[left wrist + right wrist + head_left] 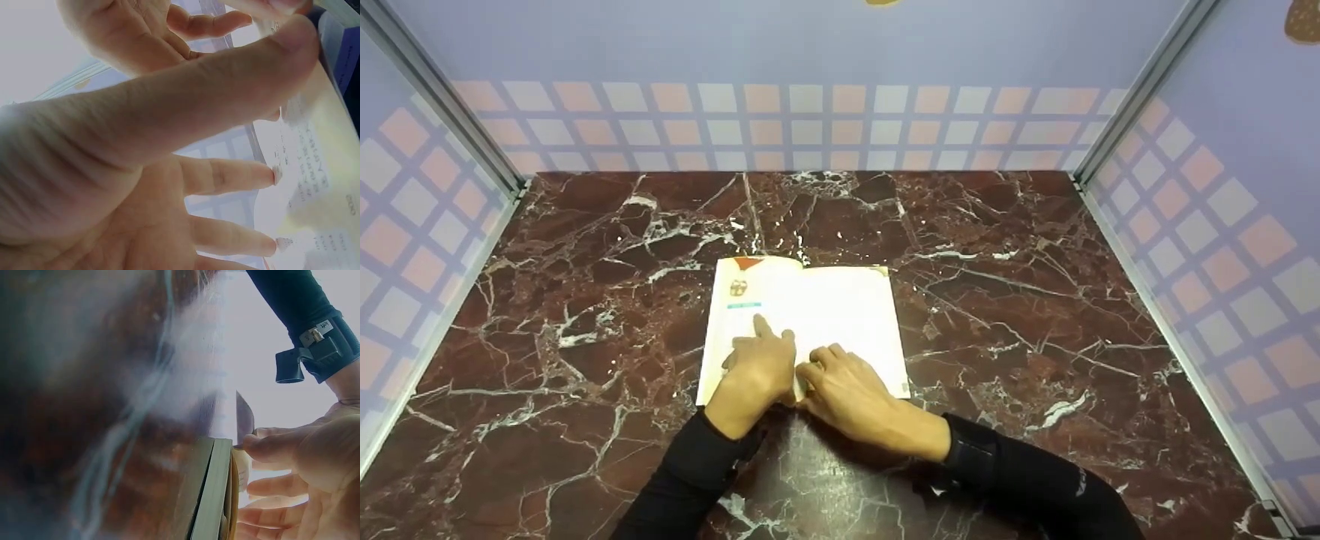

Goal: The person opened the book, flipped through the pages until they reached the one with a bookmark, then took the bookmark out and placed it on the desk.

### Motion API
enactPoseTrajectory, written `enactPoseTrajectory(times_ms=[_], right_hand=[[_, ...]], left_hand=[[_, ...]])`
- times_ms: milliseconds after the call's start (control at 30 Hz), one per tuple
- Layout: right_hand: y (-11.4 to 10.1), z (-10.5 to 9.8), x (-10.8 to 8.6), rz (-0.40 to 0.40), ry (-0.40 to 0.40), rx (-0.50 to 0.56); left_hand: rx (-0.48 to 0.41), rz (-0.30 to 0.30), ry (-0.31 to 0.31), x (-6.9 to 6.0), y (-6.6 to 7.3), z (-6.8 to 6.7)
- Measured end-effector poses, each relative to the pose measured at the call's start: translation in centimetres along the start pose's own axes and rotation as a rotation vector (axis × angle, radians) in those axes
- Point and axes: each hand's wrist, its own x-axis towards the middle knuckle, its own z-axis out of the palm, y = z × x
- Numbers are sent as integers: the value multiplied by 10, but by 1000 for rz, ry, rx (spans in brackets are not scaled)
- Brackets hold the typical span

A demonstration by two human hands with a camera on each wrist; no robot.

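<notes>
An open book (847, 322) lies on the marbled table, its pages overexposed in the head view. My left hand (761, 364) rests on the left page, fingers spread, the index finger pointing up the page. In the left wrist view the left thumb (225, 84) reaches to the book's lower edge, and fingertips touch the printed page (306, 163). Beside it, near the gutter and the lower edge, my right hand (847, 386) rests on the book with loosely bent fingers. The right wrist view shows the right thumb (275, 444) by the thick page block (211, 489).
The dark red marbled table (585, 337) surrounds the book, with small white specks past its top edge. Checked panels (810, 112) stand at the back and both sides. A dark pointed shape (244, 419) near the right thumb is unclear.
</notes>
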Motion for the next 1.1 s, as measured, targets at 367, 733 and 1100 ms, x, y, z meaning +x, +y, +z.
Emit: enactPoseTrajectory(times_ms=[367, 733, 1100], right_hand=[[7, -2, -6, 17, -12, -82], [18, -7, -18, 22, -23, -51], [35, -18, -36, 69, -41, -74]], left_hand=[[27, 21, 6, 4, -2, 1], [28, 23, 18, 4, -2, 2], [-26, -1, -10, 7, -3, 1]])
